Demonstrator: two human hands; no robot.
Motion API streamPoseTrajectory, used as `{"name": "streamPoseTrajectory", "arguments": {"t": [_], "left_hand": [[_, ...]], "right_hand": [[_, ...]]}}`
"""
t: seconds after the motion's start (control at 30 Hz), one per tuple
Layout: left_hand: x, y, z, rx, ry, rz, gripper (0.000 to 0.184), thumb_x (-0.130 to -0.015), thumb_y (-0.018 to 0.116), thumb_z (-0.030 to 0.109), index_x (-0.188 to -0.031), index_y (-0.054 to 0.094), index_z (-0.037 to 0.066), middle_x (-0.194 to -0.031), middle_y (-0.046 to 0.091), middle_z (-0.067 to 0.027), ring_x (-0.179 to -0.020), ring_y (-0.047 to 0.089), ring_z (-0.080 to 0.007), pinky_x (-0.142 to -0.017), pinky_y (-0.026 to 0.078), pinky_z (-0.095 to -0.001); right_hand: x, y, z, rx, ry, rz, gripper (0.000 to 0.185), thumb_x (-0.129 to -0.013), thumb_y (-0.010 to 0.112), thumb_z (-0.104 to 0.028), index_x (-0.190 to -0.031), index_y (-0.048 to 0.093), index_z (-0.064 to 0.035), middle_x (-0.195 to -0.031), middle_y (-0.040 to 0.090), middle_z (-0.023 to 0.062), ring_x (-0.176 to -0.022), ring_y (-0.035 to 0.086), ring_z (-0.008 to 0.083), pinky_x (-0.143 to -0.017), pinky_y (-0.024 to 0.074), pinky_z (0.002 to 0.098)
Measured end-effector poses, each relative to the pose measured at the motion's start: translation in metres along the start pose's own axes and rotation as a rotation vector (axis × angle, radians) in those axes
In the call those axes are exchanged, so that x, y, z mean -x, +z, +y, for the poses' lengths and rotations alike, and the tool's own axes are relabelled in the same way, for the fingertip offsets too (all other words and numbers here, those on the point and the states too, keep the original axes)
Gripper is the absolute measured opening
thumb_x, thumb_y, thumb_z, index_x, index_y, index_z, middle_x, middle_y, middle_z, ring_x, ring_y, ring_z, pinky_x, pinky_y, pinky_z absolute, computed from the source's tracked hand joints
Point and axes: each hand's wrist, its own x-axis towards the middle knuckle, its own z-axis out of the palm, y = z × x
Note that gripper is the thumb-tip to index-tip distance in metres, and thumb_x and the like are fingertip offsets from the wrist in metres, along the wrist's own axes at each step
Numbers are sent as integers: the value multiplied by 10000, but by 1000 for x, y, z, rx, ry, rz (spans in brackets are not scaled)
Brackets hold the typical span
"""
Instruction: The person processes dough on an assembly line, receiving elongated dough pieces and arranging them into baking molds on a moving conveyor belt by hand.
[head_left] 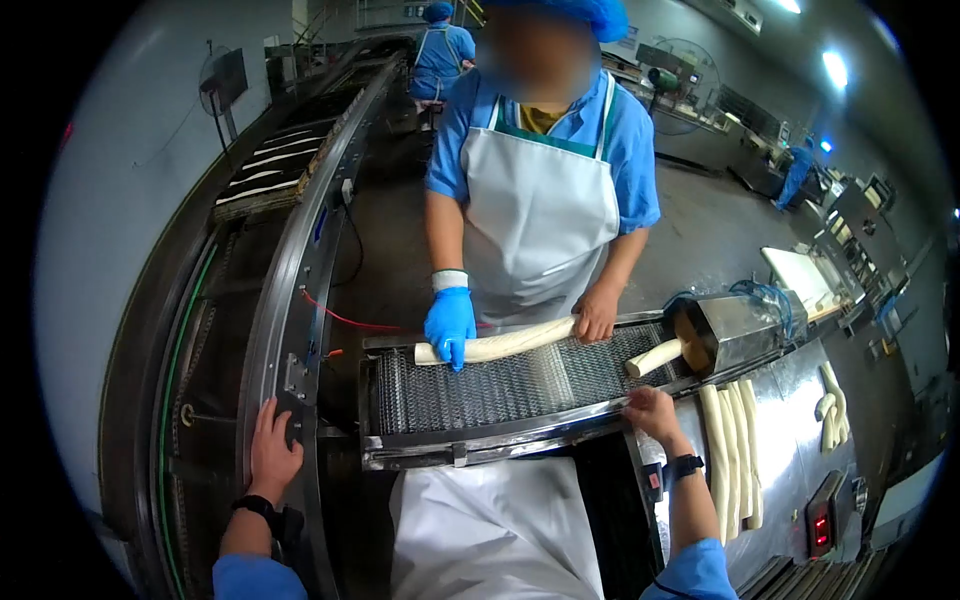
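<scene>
My left hand (273,455) lies on the metal side rail (268,345) of the long conveyor, fingers stretched out, nothing held. At the near edge of the mesh conveyor (490,388), my right hand (652,412) has its fingers curled in by the metal rim (520,430); whether they grip anything is hidden. A short dough roll (655,358) sticks out of the metal housing (745,330) just beyond that hand. Across from me, a co-worker's gloved hand (451,322) and bare hand (597,311) hold a long dough roll (505,343) on the mesh.
Several long dough strips (735,455) lie on the steel table (790,430) at right, with twisted dough pieces (832,410) farther over. A red digital display (822,525) stands near its front. Trays with pale strips (275,160) sit up the long conveyor. Other people work farther back.
</scene>
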Motion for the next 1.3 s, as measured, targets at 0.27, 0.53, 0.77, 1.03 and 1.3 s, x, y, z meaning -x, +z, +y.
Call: {"name": "streamPoseTrajectory", "arguments": {"t": [0.27,0.53,0.77,1.03,1.3], "left_hand": [[-5,-12,17,1,-76,-54,468,-693,607,37,-1158,567,-5,-1452,358,-183,-1357,324,-354,-1106,322,-415],[-4,6,-7,-11,-45,-21,452,-708,615,47,-1154,565,-9,-1461,348,-163,-1372,303,-340,-1112,311,-409],[-10,0,-18,-4,-28,-30,466,-707,619,47,-1166,554,-3,-1459,348,-173,-1376,296,-339,-1121,298,-409],[-9,-3,-11,30,-21,-10,470,-713,630,57,-1173,554,3,-1450,355,-188,-1378,289,-351,-1125,291,-414],[-63,-36,22,301,153,270,497,-707,701,28,-1186,569,13,-1195,572,-173,-1102,560,-352,-973,447,-407]], "right_hand": [[-59,14,-9,724,-587,410,426,-720,641,-59,-1144,602,-88,-1215,590,119,-1193,483,369,-1014,404,446],[-58,52,-46,1110,-448,440,189,-771,660,-145,-947,592,-131,-999,613,22,-1036,537,266,-778,461,538],[-1,5,-10,-224,-458,468,317,-671,641,49,-963,566,-51,-955,559,35,-933,536,142,-809,461,290],[175,-36,94,112,252,758,160,-699,654,-83,-810,558,-20,-672,571,107,-603,580,229,-583,491,320],[114,-39,24,265,-310,579,523,-612,811,-117,-1084,606,-19,-1040,613,173,-1011,578,336,-868,474,390]]}}
